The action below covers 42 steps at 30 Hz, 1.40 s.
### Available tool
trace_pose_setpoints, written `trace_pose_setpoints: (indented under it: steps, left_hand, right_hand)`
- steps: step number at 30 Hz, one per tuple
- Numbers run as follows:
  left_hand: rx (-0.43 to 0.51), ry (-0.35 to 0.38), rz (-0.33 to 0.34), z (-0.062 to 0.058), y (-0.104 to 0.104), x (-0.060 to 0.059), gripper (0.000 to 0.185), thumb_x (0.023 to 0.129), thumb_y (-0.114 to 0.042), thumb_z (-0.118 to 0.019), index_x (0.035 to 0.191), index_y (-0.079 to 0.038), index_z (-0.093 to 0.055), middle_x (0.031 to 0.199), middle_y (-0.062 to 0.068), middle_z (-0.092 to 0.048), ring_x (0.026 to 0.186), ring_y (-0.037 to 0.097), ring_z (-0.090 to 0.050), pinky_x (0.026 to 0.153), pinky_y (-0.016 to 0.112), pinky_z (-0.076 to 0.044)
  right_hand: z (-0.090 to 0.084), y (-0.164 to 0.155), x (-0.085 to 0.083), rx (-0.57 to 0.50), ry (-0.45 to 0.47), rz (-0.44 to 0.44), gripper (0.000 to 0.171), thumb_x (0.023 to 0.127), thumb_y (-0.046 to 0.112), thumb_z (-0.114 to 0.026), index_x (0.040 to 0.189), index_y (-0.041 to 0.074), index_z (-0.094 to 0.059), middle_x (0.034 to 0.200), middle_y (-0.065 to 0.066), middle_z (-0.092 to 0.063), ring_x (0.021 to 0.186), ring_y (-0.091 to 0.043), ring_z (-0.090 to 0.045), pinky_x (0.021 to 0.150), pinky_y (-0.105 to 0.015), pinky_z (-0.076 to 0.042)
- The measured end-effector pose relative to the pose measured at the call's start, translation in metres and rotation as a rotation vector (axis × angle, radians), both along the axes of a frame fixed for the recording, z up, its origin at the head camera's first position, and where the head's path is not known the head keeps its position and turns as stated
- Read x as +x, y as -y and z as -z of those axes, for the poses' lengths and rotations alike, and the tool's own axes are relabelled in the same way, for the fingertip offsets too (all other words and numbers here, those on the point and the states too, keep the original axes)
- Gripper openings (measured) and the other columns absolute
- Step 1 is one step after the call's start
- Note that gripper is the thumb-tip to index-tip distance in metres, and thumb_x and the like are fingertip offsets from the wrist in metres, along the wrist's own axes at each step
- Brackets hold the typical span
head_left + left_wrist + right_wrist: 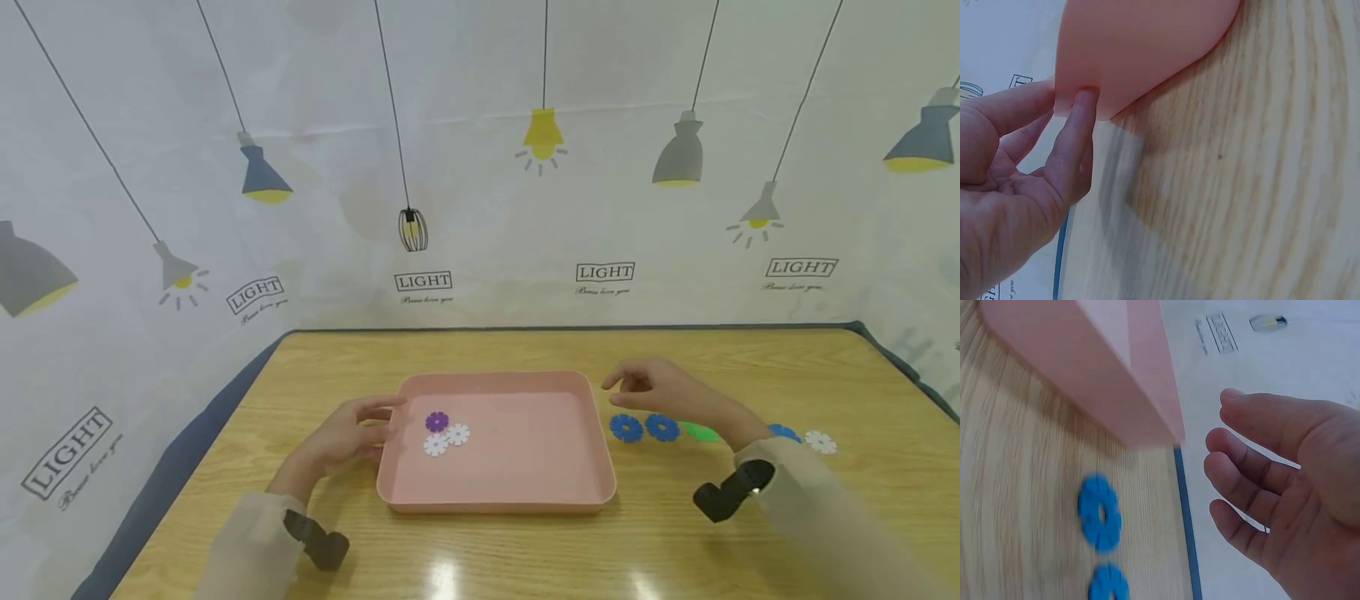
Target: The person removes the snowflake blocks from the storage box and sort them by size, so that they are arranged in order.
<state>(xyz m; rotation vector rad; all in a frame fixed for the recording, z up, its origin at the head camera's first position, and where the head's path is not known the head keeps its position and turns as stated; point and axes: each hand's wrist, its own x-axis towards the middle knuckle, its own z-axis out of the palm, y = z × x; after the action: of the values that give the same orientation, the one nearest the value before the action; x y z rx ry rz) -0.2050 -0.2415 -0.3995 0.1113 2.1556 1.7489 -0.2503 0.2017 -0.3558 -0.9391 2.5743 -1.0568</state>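
A shallow pink tray [517, 450] lies on the table. My left hand [348, 433] holds its left side, with one fingertip over the rim and another finger against the outer wall [1147, 50]. Inside the tray, towards its left, two white snowflake discs [458, 433] and a purple snowflake disc [437, 422] lie close together. Past the tray's right rim, my right hand [660, 392] hovers with loosely bent fingers. In the right wrist view its thumb and fingertips [1222, 469] stand apart with nothing between them. Blue snowflake discs [1099, 512] lie below it.
Right of the tray runs a row of snowflake discs: two blue [662, 427], a green one [701, 432] partly behind the right arm, another blue [784, 432] and a white one [821, 442]. A lamp-patterned sheet [487, 167] stands behind the wooden table [352, 354].
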Motion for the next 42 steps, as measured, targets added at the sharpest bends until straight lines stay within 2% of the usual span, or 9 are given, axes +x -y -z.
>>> trace_pose_setpoints:
  steps: [7, 11, 14, 19, 23, 27, 32, 38, 42]
  left_hand:
    - [-0.01, -0.002, -0.011, 0.002, 0.001, 0.002, 0.048, 0.091, 0.002, -0.05, 0.138, 0.0, -0.037, 0.133, 0.027, -0.035, 0.104, 0.031, -0.054, 0.083, 0.04, -0.051]
    - [-0.031, -0.004, -0.026, 0.002, 0.0, 0.003, 0.048, 0.091, 0.001, -0.05, 0.138, -0.001, -0.039, 0.133, 0.026, -0.037, 0.105, 0.031, -0.054, 0.081, 0.04, -0.051]
    - [-0.045, -0.01, -0.025, 0.003, 0.001, 0.003, 0.047, 0.091, 0.001, -0.05, 0.137, -0.002, -0.039, 0.133, 0.026, -0.038, 0.105, 0.031, -0.054, 0.081, 0.04, -0.052]
    - [-0.028, -0.016, -0.005, 0.005, 0.002, 0.002, 0.048, 0.092, 0.0, -0.05, 0.138, -0.001, -0.037, 0.133, 0.027, -0.037, 0.105, 0.031, -0.055, 0.081, 0.04, -0.051]
    - [-0.023, -0.017, 0.0, 0.006, 0.002, 0.002, 0.048, 0.092, -0.001, -0.05, 0.138, -0.001, -0.037, 0.133, 0.027, -0.037, 0.104, 0.031, -0.055, 0.082, 0.04, -0.051]
    - [-0.021, -0.015, -0.002, 0.005, 0.002, 0.002, 0.048, 0.092, -0.002, -0.051, 0.138, -0.001, -0.038, 0.133, 0.027, -0.037, 0.105, 0.031, -0.055, 0.082, 0.041, -0.051]
    - [-0.026, -0.01, -0.004, 0.003, 0.002, 0.002, 0.049, 0.092, -0.003, -0.052, 0.138, -0.003, -0.038, 0.134, 0.026, -0.036, 0.106, 0.032, -0.054, 0.082, 0.041, -0.051]
    - [-0.026, -0.007, -0.008, 0.003, 0.001, 0.001, 0.049, 0.091, -0.003, -0.053, 0.138, -0.003, -0.038, 0.135, 0.026, -0.036, 0.106, 0.031, -0.054, 0.082, 0.04, -0.051]
    - [-0.031, -0.011, -0.004, 0.002, 0.0, 0.0, 0.049, 0.091, -0.002, -0.052, 0.138, -0.003, -0.038, 0.134, 0.026, -0.036, 0.105, 0.031, -0.055, 0.081, 0.04, -0.051]
  right_hand:
    - [0.001, 0.058, -0.009, 0.031, 0.043, -0.112, 0.021, 0.089, 0.019, -0.061, 0.106, 0.007, -0.064, 0.082, 0.0, -0.059, 0.073, -0.015, -0.053, 0.063, -0.029, -0.048]
    - [0.004, 0.091, -0.015, 0.09, 0.085, -0.215, 0.023, 0.088, 0.018, -0.062, 0.106, 0.004, -0.063, 0.087, 0.001, -0.059, 0.079, -0.014, -0.054, 0.069, -0.028, -0.049]
    - [0.006, 0.112, -0.018, 0.153, 0.114, -0.251, 0.023, 0.087, 0.018, -0.064, 0.105, 0.005, -0.064, 0.087, 0.002, -0.059, 0.08, -0.013, -0.055, 0.071, -0.027, -0.047]
    - [0.012, 0.14, -0.024, 0.239, 0.194, -0.226, 0.02, 0.084, 0.017, -0.066, 0.103, 0.011, -0.065, 0.088, 0.002, -0.059, 0.079, -0.013, -0.054, 0.07, -0.028, -0.046]
    - [0.018, 0.156, -0.026, 0.288, 0.229, -0.204, 0.021, 0.084, 0.02, -0.067, 0.105, 0.016, -0.065, 0.097, 0.005, -0.059, 0.086, -0.011, -0.052, 0.078, -0.027, -0.045]
    - [0.026, 0.17, -0.029, 0.247, 0.236, -0.208, 0.027, 0.083, 0.016, -0.067, 0.11, 0.014, -0.063, 0.105, 0.005, -0.059, 0.092, -0.01, -0.052, 0.084, -0.027, -0.044]
    - [0.038, 0.182, -0.034, 0.204, 0.22, -0.214, 0.029, 0.079, 0.016, -0.072, 0.106, 0.012, -0.064, 0.102, 0.007, -0.06, 0.09, -0.009, -0.052, 0.08, -0.023, -0.045]
    - [0.036, 0.192, -0.033, 0.211, 0.237, -0.225, 0.026, 0.076, 0.02, -0.076, 0.098, 0.013, -0.065, 0.094, 0.002, -0.06, 0.083, -0.012, -0.051, 0.076, -0.025, -0.045]
    - [0.035, 0.195, -0.031, 0.219, 0.214, -0.214, 0.021, 0.076, 0.017, -0.075, 0.094, 0.013, -0.064, 0.09, -0.001, -0.059, 0.078, -0.012, -0.049, 0.07, -0.024, -0.044]
